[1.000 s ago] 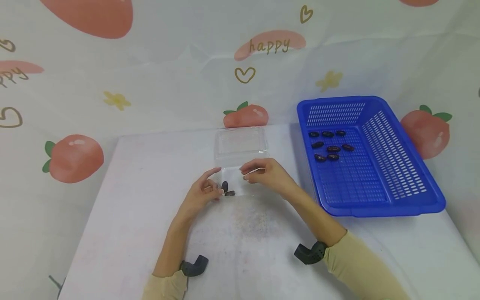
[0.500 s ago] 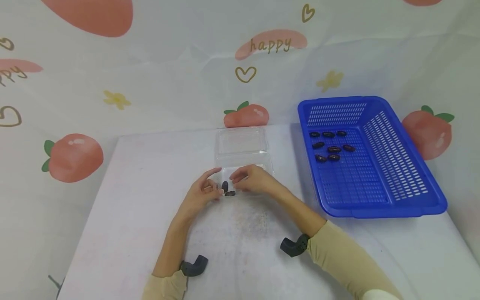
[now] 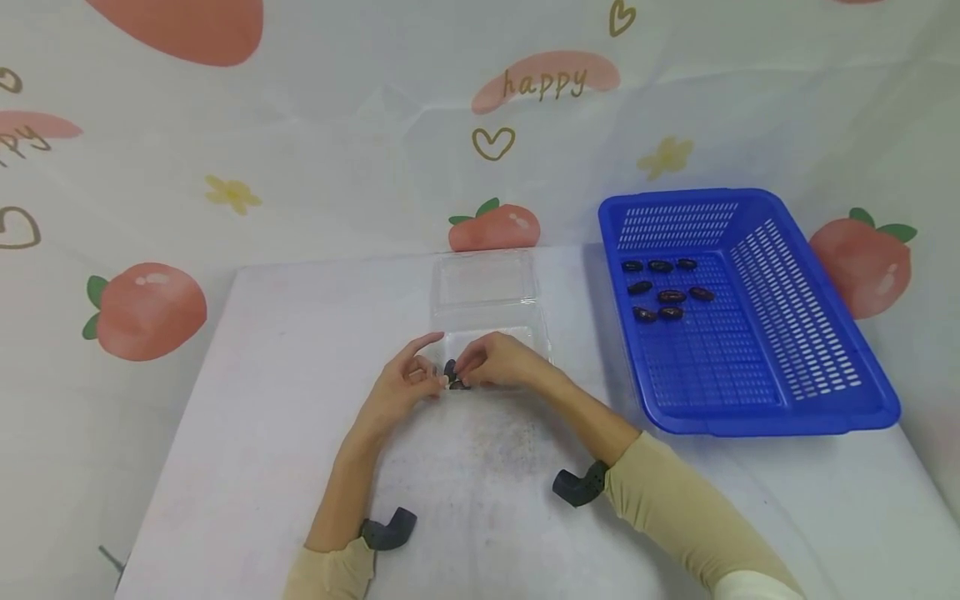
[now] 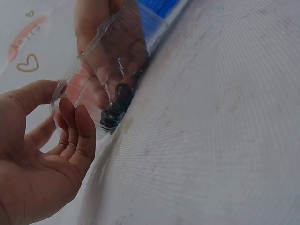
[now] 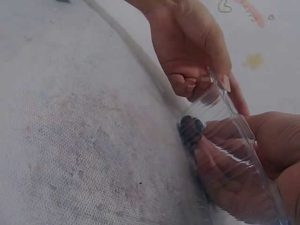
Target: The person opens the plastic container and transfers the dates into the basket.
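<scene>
A clear plastic clamshell box (image 3: 510,335) lies opened at the table's middle, its lid (image 3: 486,277) folded back toward the wall. My left hand (image 3: 401,387) grips the box's left edge, thumb over the rim. Dark dates (image 3: 451,367) sit in the near left corner of the box; the wall blurs them (image 4: 117,108) in the left wrist view. Inside the box, the fingertips of my right hand (image 3: 501,362) pinch at one of these dates, partly covering them. Through the clear side, the right wrist view shows the dark dates (image 5: 191,130) beside the right fingers.
A blue plastic basket (image 3: 757,421) stands on the right of the white table (image 3: 300,333). Several dates (image 3: 672,296) lie in its left part. A printed cloth hangs behind the table.
My right hand has moved left and down inside the box, and its fingertips have closed in on the dates at the corner. My left hand stays at the box's edge.
</scene>
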### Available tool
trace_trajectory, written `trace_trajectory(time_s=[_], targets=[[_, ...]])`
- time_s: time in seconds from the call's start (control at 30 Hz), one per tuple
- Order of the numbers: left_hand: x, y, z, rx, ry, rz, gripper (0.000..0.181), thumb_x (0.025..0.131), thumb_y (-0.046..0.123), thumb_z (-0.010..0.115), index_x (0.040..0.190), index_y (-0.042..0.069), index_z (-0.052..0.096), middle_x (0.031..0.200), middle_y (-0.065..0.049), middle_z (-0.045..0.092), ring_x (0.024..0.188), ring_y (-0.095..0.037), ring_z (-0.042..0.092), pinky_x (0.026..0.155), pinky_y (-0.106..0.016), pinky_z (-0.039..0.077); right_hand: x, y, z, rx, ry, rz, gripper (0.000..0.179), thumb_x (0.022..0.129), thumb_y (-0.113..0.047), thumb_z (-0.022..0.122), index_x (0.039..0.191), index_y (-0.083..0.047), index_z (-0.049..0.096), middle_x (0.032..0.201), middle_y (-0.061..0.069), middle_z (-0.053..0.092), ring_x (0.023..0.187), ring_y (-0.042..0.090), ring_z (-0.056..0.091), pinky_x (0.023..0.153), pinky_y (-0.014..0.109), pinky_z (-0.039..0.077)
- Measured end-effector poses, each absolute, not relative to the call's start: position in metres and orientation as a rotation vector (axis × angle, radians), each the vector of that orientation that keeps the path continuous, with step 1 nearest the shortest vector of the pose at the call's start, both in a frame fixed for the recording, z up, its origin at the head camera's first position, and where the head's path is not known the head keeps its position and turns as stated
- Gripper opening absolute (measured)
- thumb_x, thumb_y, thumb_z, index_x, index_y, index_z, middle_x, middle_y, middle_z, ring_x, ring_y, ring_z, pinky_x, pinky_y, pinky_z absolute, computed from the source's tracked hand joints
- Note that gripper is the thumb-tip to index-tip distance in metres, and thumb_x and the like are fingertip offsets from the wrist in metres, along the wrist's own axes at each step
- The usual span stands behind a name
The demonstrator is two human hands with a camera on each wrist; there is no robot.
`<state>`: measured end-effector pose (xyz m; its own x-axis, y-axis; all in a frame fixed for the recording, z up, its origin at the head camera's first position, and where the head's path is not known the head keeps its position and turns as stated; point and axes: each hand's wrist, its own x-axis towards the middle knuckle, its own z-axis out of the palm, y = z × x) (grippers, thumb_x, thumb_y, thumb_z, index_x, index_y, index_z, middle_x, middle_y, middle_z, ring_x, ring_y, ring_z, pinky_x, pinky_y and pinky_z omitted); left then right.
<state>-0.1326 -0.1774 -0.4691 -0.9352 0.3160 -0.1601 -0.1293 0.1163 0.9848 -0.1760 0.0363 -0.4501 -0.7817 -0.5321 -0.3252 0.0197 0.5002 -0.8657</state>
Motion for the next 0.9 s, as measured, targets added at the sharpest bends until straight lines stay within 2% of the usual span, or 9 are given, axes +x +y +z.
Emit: trace_trajectory(time_s=[0.27,0.63,0.9], targets=[[-0.1324,-0.1777,-0.4689,0.168,2.053,1.895,0.068,0.089,0.002,0.07,0.149,0.014,0.042,0.086,-0.007,0.049,0.076,-0.02,0.06,0.075,-0.036,0.056,-0.1754,0.0351,-0.4485,-0.531,2.175,-1.208,0.019,0.083,0.0,0.072,0.1,-0.006,0.078,0.089,0.0,0.075,0.082,0.007,0.066,0.072,0.021,0.05],[-0.1332,-0.1773,-0.4686,0.173,2.047,1.897,0.067,0.089,0.001,0.071,0.149,0.015,0.044,0.084,-0.007,0.049,0.076,-0.023,0.061,0.074,-0.035,0.056,-0.1745,0.0358,-0.4462,-0.534,2.201,-1.165,0.016,0.083,-0.005,0.072,0.096,-0.01,0.08,0.087,-0.003,0.074,0.076,0.008,0.057,0.066,0.021,0.046],[-0.1323,-0.1775,-0.4693,0.155,2.037,1.907,0.067,0.089,0.0,0.07,0.149,0.016,0.044,0.084,-0.006,0.049,0.077,-0.023,0.06,0.075,-0.035,0.055,-0.1744,0.0381,-0.4481,-0.507,2.186,-1.238,0.015,0.084,-0.007,0.073,0.097,-0.011,0.08,0.089,-0.003,0.074,0.078,0.007,0.059,0.069,0.022,0.048]])
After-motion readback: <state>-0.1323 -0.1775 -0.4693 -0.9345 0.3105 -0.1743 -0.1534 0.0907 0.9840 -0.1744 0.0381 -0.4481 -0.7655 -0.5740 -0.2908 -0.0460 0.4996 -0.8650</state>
